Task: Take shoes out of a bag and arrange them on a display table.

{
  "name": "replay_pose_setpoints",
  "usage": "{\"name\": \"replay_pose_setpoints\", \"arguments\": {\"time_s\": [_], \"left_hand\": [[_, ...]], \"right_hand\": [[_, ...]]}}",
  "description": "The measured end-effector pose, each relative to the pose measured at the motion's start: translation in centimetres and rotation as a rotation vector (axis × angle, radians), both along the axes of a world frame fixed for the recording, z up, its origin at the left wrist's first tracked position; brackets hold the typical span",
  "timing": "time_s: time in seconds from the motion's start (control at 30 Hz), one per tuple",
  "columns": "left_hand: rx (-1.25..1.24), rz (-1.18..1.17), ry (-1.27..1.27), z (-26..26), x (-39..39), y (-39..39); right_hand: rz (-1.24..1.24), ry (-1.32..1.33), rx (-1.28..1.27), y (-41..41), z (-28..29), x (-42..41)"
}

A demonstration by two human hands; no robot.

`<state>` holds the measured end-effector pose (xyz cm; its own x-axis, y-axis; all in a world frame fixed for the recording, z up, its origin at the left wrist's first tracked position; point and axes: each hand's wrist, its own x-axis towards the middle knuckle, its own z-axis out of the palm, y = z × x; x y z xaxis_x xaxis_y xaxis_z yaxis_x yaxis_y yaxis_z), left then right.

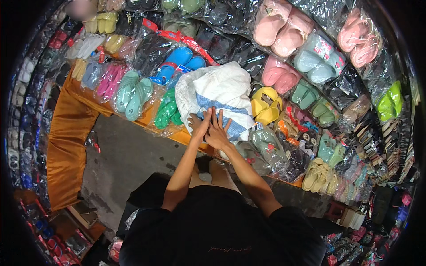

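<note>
A white woven sack (223, 81) with blue stripes lies bunched on top of the slipper display. Both hands rest at its near edge, close together. My left hand (200, 126) has its fingers spread against the sack, its fingertips next to the right hand. My right hand (218, 131) lies with fingers apart over a blue stripe; part of its thumb side is hidden by the left hand. Green slippers (169, 108) in clear plastic sit left of the sack. Yellow slippers (266, 105) stand at its right, and blue slippers (181, 63) behind it.
An orange cloth (68, 143) covers the display's left side above the grey floor (123, 146). Plastic-wrapped mint slippers (133, 94) and grey-green slippers (268, 146) line the near edge. A red ribbon (181, 38) runs across the back rows. Pink slippers (283, 28) stand farther back.
</note>
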<state>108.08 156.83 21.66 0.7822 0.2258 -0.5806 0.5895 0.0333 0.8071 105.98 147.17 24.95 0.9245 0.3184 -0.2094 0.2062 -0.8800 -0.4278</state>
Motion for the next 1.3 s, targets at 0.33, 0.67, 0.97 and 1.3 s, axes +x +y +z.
{"name": "replay_pose_setpoints", "arguments": {"time_s": [0.33, 0.67, 0.97, 1.3], "left_hand": [[0.376, 0.054, 0.031, -3.6, -0.3, -0.4], [0.136, 0.158, -0.114, -5.6, -2.0, 2.8], [0.079, 0.126, -0.162, 3.6, -6.9, 1.2], [0.167, 0.217, -0.472, 13.3, -12.8, 13.1]], "right_hand": [[-0.736, -0.117, 0.837, -14.4, -1.6, 4.6], [-0.765, 0.86, 1.087, -13.8, -6.0, 10.0], [-0.559, 0.776, 1.166, -12.3, 1.0, 6.8], [-0.349, 0.721, 1.277, -2.4, 7.4, 3.9]]}}
